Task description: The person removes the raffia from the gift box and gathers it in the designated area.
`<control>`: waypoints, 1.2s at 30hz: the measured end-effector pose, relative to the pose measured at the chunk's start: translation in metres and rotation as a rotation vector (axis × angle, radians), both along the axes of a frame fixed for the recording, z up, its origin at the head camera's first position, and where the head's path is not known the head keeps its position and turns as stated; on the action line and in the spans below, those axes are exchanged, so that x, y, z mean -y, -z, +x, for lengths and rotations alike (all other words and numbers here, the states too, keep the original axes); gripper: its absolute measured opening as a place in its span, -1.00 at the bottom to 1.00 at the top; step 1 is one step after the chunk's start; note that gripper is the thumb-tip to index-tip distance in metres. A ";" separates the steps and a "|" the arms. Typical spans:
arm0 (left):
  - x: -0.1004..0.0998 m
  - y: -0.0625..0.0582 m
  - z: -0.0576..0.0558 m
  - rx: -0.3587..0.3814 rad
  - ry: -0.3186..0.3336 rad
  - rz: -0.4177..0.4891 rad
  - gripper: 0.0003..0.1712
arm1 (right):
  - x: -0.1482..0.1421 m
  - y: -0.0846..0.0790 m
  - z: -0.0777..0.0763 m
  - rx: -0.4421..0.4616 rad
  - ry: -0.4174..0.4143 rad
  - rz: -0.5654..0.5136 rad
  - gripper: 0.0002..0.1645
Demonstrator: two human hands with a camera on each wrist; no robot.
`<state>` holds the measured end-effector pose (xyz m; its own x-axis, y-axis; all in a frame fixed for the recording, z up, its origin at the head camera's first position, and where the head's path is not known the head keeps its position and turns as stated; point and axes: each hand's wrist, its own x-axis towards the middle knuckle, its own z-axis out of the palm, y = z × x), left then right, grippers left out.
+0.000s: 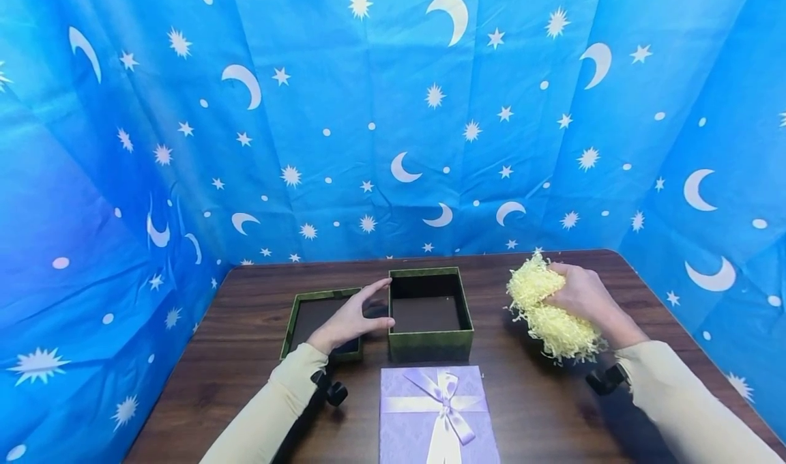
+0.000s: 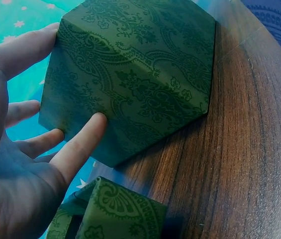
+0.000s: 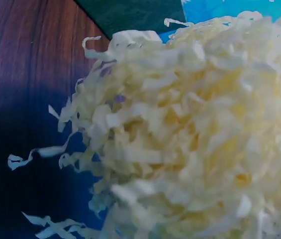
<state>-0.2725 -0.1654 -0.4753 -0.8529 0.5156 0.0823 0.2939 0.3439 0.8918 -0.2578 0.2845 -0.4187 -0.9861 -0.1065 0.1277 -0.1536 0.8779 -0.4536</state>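
My right hand [image 1: 586,297] grips a bundle of pale yellow shredded paper [image 1: 555,324] on the right side, over the table. Loose strands hang from the bundle, and it hides the fingers in the right wrist view, where the shredded paper [image 3: 180,134] fills most of the picture. An uncovered green box [image 1: 430,346] with a dark inside stands at the middle. Against its left side, my left hand [image 1: 350,321] rests its fingertips and thumb, fingers spread. The left wrist view shows these fingers [image 2: 83,147] on the patterned wall of the green box [image 2: 140,74].
A shallow green lid [image 1: 307,317] lies inside up on the left, partly under my left hand and wrist. In front of the green box lies a lilac box [image 1: 405,426] with a ribbon bow. A blue curtain [image 1: 344,95] hangs behind the wooden table [image 1: 245,327].
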 end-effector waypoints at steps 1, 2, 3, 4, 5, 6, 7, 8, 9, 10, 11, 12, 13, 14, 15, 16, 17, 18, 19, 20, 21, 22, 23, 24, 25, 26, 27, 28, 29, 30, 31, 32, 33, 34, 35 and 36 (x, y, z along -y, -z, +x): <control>0.000 0.000 0.000 -0.002 -0.003 -0.005 -0.03 | -0.001 0.002 -0.001 0.011 0.000 0.003 -0.05; 0.000 0.000 -0.001 0.000 -0.002 -0.007 -0.03 | -0.002 0.005 -0.001 0.022 -0.005 0.010 -0.05; 0.000 0.000 -0.001 0.000 -0.001 -0.009 -0.02 | -0.003 0.007 -0.001 0.030 -0.012 0.020 -0.04; 0.000 0.000 -0.001 0.001 0.001 -0.009 -0.02 | -0.004 0.010 -0.001 0.038 -0.017 0.031 -0.04; 0.000 0.000 -0.001 0.002 0.004 -0.009 -0.02 | -0.005 0.012 -0.001 0.044 -0.023 0.040 -0.04; 0.000 0.000 -0.001 0.002 0.006 -0.009 -0.02 | -0.005 0.014 -0.001 0.045 -0.027 0.048 -0.05; -0.001 0.000 -0.001 0.001 0.008 -0.008 -0.01 | -0.006 0.016 0.000 0.044 -0.031 0.057 -0.05; -0.001 0.000 -0.001 0.001 0.010 -0.005 -0.01 | -0.006 0.018 0.000 0.039 -0.037 0.065 -0.07; -0.001 0.000 -0.001 -0.002 0.011 -0.004 -0.02 | -0.007 0.019 0.001 0.039 -0.037 0.070 -0.08; -0.001 0.001 -0.001 -0.004 0.011 -0.004 -0.02 | -0.007 0.019 0.001 0.042 -0.037 0.071 -0.09; 0.000 0.000 -0.001 -0.006 0.013 -0.002 -0.02 | -0.007 0.020 0.002 0.041 -0.038 0.074 -0.10; -0.001 -0.003 0.001 0.000 0.017 0.001 -0.03 | -0.008 0.021 0.002 0.033 -0.042 0.082 -0.12; -0.001 -0.003 0.001 -0.001 0.018 0.001 -0.03 | -0.009 0.021 0.003 0.033 -0.043 0.088 -0.12; -0.001 -0.004 0.001 -0.001 0.019 0.002 -0.03 | -0.009 0.023 0.003 0.036 -0.043 0.090 -0.12; -0.002 -0.004 0.001 -0.002 0.020 0.000 -0.02 | -0.010 0.024 0.004 0.041 -0.040 0.094 -0.11; -0.002 -0.004 0.001 0.000 0.020 0.001 -0.02 | -0.011 0.025 0.004 0.041 -0.042 0.098 -0.11; -0.002 -0.005 0.001 0.004 0.020 0.002 -0.02 | -0.012 0.027 0.004 0.041 -0.042 0.101 -0.10; -0.002 -0.005 0.001 0.003 0.018 -0.001 -0.01 | -0.013 0.029 0.004 0.043 -0.042 0.101 -0.09; -0.002 -0.001 -0.001 -0.004 0.015 -0.003 -0.01 | -0.013 0.030 0.003 0.048 -0.038 0.099 -0.07; -0.002 -0.002 -0.001 -0.002 0.015 -0.003 -0.01 | -0.014 0.032 0.003 0.050 -0.037 0.097 -0.07; -0.002 -0.002 -0.001 0.000 0.015 -0.002 -0.01 | -0.015 0.033 0.002 0.052 -0.036 0.100 -0.08; -0.002 -0.001 -0.001 0.000 0.015 0.000 -0.01 | -0.016 0.035 0.001 0.056 -0.035 0.102 -0.08; -0.002 -0.001 -0.001 -0.001 0.015 -0.001 -0.01 | -0.017 0.036 0.001 0.064 -0.032 0.103 -0.07; -0.002 -0.001 -0.001 -0.002 0.015 0.000 -0.01 | -0.017 0.037 0.000 0.073 -0.031 0.107 -0.07; -0.002 -0.001 0.000 -0.002 0.015 0.001 -0.01 | -0.018 0.037 0.000 0.081 -0.028 0.110 -0.07; -0.002 -0.001 0.000 -0.003 0.014 0.002 -0.01 | -0.018 0.038 0.001 0.088 -0.026 0.115 -0.07; -0.001 -0.002 0.000 -0.005 0.012 -0.001 -0.01 | -0.018 0.039 0.001 0.094 -0.025 0.124 -0.07; -0.001 -0.002 0.000 -0.007 0.010 -0.004 -0.01 | -0.018 0.040 0.001 0.098 -0.026 0.129 -0.07; -0.001 -0.002 0.000 -0.007 0.008 -0.006 -0.01 | -0.019 0.040 0.001 0.099 -0.026 0.131 -0.08; -0.001 -0.002 0.001 -0.009 0.005 -0.011 -0.01 | -0.018 0.041 0.002 0.098 -0.027 0.135 -0.08; -0.001 -0.002 0.001 -0.010 0.002 -0.016 -0.01 | -0.018 0.042 0.002 0.095 -0.027 0.138 -0.09; -0.001 -0.002 0.001 -0.012 0.000 -0.022 -0.01 | -0.018 0.042 0.002 0.092 -0.029 0.143 -0.10; -0.001 -0.002 0.001 -0.012 0.000 -0.024 -0.01 | -0.017 0.042 0.002 0.088 -0.028 0.146 -0.10; -0.001 -0.002 0.001 -0.011 -0.001 -0.024 -0.01 | -0.017 0.043 0.002 0.087 -0.030 0.151 -0.10; -0.001 -0.002 0.001 -0.011 -0.001 -0.025 -0.01 | -0.016 0.043 0.003 0.085 -0.030 0.156 -0.10; -0.001 -0.002 0.001 -0.013 -0.002 -0.025 -0.01 | -0.015 0.043 0.002 0.083 -0.031 0.165 -0.09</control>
